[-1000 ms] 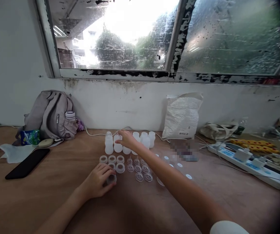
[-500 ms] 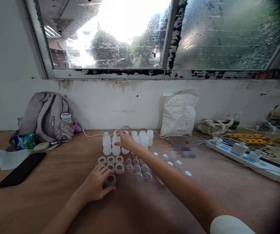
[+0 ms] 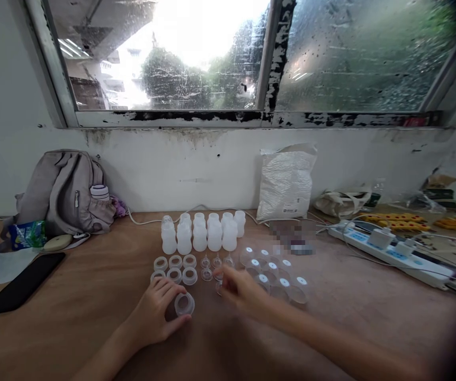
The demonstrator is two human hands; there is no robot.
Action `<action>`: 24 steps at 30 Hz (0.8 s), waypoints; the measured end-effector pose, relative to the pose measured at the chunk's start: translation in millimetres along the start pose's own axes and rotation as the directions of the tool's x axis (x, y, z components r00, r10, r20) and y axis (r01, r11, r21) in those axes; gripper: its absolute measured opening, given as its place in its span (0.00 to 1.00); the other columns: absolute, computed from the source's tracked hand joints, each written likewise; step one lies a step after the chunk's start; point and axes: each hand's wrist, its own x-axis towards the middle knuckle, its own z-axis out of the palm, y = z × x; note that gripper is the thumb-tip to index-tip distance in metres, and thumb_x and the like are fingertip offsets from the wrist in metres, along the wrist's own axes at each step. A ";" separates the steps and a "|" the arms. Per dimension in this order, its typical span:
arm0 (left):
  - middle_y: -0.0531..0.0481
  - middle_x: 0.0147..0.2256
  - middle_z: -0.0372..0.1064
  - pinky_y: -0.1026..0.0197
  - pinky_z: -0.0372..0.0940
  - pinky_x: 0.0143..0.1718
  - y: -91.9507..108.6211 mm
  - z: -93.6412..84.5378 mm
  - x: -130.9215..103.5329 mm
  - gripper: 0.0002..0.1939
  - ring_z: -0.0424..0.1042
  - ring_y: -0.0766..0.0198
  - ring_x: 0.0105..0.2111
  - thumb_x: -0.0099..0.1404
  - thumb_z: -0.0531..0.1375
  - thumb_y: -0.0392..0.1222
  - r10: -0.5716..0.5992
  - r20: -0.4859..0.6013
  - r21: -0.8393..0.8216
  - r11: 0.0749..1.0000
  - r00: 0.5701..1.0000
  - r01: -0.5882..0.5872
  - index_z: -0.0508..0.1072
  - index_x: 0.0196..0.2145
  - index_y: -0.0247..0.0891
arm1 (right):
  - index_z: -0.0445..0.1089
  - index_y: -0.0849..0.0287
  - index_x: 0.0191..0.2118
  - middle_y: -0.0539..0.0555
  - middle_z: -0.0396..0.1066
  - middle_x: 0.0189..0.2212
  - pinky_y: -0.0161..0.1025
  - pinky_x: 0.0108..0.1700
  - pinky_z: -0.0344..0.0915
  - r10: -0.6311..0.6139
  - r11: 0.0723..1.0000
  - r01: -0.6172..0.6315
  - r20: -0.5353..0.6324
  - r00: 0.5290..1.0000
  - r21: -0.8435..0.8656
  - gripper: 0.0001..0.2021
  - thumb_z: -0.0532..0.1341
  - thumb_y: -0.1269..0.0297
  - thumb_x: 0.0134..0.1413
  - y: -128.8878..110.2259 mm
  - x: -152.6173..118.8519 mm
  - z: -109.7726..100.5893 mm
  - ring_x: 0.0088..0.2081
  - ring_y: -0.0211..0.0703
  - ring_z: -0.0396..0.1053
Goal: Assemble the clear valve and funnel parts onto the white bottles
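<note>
My left hand (image 3: 157, 307) rests on the table with thumb and fingers curved around a clear collar ring (image 3: 184, 305), its fingertips against the rim. Behind it sit two rows of similar rings (image 3: 189, 275). Over a group of clear silicone bottle nipples (image 3: 206, 274), my right hand (image 3: 238, 290) has its fingers curled together; slight blur and the hand itself hide whatever is between them. Farther back stand two rows of white, translucent baby bottles (image 3: 199, 238). The back-left bottle has a clear domed top. Right of my right hand lie clear domed covers (image 3: 298, 295) with white round stickers.
A grey backpack (image 3: 66, 190), a snack packet (image 3: 28, 235) and a black phone (image 3: 21, 284) are on the left. A white plastic mailer (image 3: 286, 182) leans on the wall. At right lie a power strip (image 3: 390, 254), cables and yellow items (image 3: 394, 221).
My right hand has come down and toward me from the bottles to the nipples. My left hand stays around the ring. The view has shifted slightly.
</note>
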 end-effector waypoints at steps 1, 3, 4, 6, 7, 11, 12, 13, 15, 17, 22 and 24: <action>0.46 0.36 0.68 0.54 0.57 0.42 4.4 0.9 0.5 0.13 0.64 0.56 0.37 0.56 0.58 0.46 -0.019 -0.015 -0.028 0.999 1.000 0.019 0.66 0.38 0.40 | 0.63 0.55 0.43 0.48 0.65 0.20 0.34 0.26 0.57 -0.013 1.000 0.013 0.024 1.000 -0.016 0.11 0.53 0.68 0.52 0.1 -13.8 3.1 0.21 0.38 0.61; 0.46 0.38 0.68 0.55 0.58 0.41 12.6 4.2 3.9 0.13 0.64 0.56 0.38 0.57 0.57 0.45 -0.066 -0.033 -0.085 0.994 0.997 0.063 0.66 0.40 0.40 | 0.62 0.55 0.44 0.52 0.67 0.27 0.35 0.29 0.58 -0.082 0.991 0.093 0.110 0.991 -0.100 0.13 0.52 0.69 0.53 0.6 -34.4 6.6 0.25 0.39 0.63; 0.46 0.38 0.67 0.55 0.59 0.41 16.1 6.8 7.1 0.13 0.64 0.56 0.39 0.57 0.57 0.45 -0.088 -0.035 -0.111 0.990 0.996 0.083 0.65 0.40 0.41 | 0.64 0.55 0.42 0.54 0.67 0.29 0.36 0.29 0.59 -0.120 0.978 0.140 0.131 0.984 -0.154 0.12 0.50 0.70 0.53 1.2 -40.8 7.0 0.27 0.40 0.64; 0.46 0.38 0.67 0.55 0.59 0.41 22.1 13.9 16.0 0.13 0.64 0.56 0.39 0.57 0.57 0.43 -0.110 -0.033 -0.157 0.982 0.993 0.103 0.65 0.40 0.41 | 0.66 0.56 0.38 0.56 0.67 0.30 0.38 0.31 0.60 -0.182 0.948 0.211 0.139 0.974 -0.240 0.12 0.48 0.72 0.54 3.4 -47.0 5.8 0.30 0.43 0.64; 0.47 0.38 0.67 0.56 0.60 0.41 24.9 18.2 21.2 0.13 0.64 0.56 0.39 0.56 0.58 0.43 -0.112 -0.035 -0.180 0.978 0.993 0.104 0.65 0.40 0.41 | 0.66 0.56 0.37 0.57 0.66 0.31 0.39 0.32 0.61 -0.194 0.940 0.221 0.125 0.973 -0.261 0.12 0.48 0.73 0.53 5.0 -48.0 4.8 0.31 0.44 0.64; 0.48 0.39 0.66 0.58 0.61 0.39 37.8 36.2 40.5 0.14 0.65 0.58 0.38 0.57 0.58 0.43 -0.179 -0.087 -0.281 0.948 0.980 0.148 0.64 0.42 0.42 | 0.66 0.57 0.39 0.59 0.65 0.37 0.38 0.35 0.65 -0.144 0.962 0.157 0.074 0.987 -0.223 0.13 0.49 0.75 0.51 12.3 -49.0 3.2 0.35 0.44 0.66; 0.48 0.38 0.66 0.58 0.62 0.38 41.4 40.1 43.9 0.14 0.66 0.59 0.37 0.57 0.57 0.44 -0.230 -0.103 -0.310 0.932 0.968 0.189 0.64 0.42 0.42 | 0.65 0.57 0.41 0.60 0.64 0.40 0.38 0.36 0.66 -0.125 0.968 0.135 0.060 0.990 -0.211 0.14 0.50 0.75 0.50 14.1 -49.6 3.8 0.38 0.44 0.66; 0.49 0.37 0.67 0.58 0.62 0.37 44.8 43.8 46.6 0.14 0.66 0.59 0.36 0.57 0.57 0.44 -0.293 -0.112 -0.343 0.908 0.950 0.240 0.64 0.42 0.42 | 0.64 0.56 0.44 0.61 0.62 0.44 0.38 0.37 0.67 -0.111 0.970 0.118 0.045 0.993 -0.211 0.16 0.50 0.75 0.50 15.8 -50.1 4.8 0.40 0.44 0.66; 0.49 0.36 0.67 0.59 0.62 0.36 49.6 50.4 50.2 0.13 0.66 0.60 0.35 0.58 0.56 0.45 -0.423 -0.101 -0.425 0.837 0.900 0.345 0.64 0.41 0.42 | 0.60 0.55 0.50 0.61 0.58 0.50 0.39 0.40 0.67 -0.096 0.963 0.099 0.023 0.995 -0.251 0.20 0.51 0.75 0.49 19.4 -50.7 7.7 0.44 0.45 0.66; 0.49 0.38 0.67 0.60 0.63 0.35 50.6 56.8 52.0 0.14 0.67 0.59 0.36 0.58 0.56 0.46 -0.504 -0.051 -0.536 0.742 0.862 0.402 0.63 0.42 0.42 | 0.58 0.57 0.53 0.63 0.56 0.53 0.42 0.41 0.68 -0.106 0.934 0.113 0.040 0.994 -0.339 0.22 0.51 0.73 0.49 23.4 -50.0 11.6 0.44 0.47 0.66; 0.50 0.38 0.66 0.64 0.63 0.32 43.1 70.0 54.1 0.15 0.67 0.60 0.37 0.58 0.56 0.47 -0.488 0.137 -0.787 0.475 0.862 0.394 0.62 0.42 0.42 | 0.61 0.65 0.50 0.69 0.61 0.50 0.43 0.35 0.70 -0.193 0.840 0.204 0.075 0.978 -0.502 0.20 0.53 0.70 0.48 36.0 -44.8 21.6 0.38 0.50 0.70; 0.51 0.36 0.66 0.64 0.62 0.32 40.3 73.0 54.2 0.15 0.67 0.62 0.35 0.57 0.57 0.47 -0.466 0.166 -0.824 0.419 0.869 0.381 0.61 0.41 0.43 | 0.61 0.65 0.49 0.68 0.64 0.48 0.40 0.34 0.71 -0.252 0.833 0.254 0.071 0.965 -0.492 0.19 0.53 0.70 0.49 40.7 -43.9 22.8 0.37 0.49 0.71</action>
